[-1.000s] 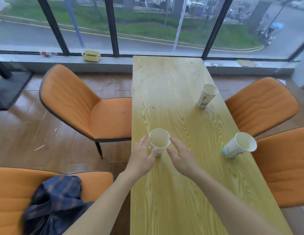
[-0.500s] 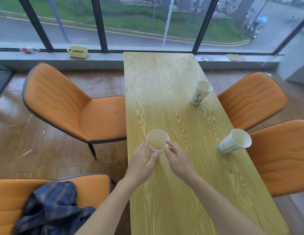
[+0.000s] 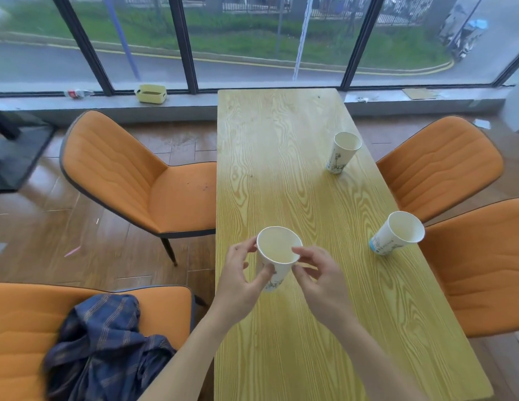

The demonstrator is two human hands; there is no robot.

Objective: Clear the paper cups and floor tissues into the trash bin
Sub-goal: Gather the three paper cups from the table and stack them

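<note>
Seemingly, cup between both hands.

The counter is yellow wood with bold wavy grain. The cup in my grip is white with a cream inside and a faint dark drawing on its side; the two other cups match, one with a blue band at its base. The chairs are orange with dark edging. The cloth is navy plaid with tan lines. The floor is brown wood.
</note>
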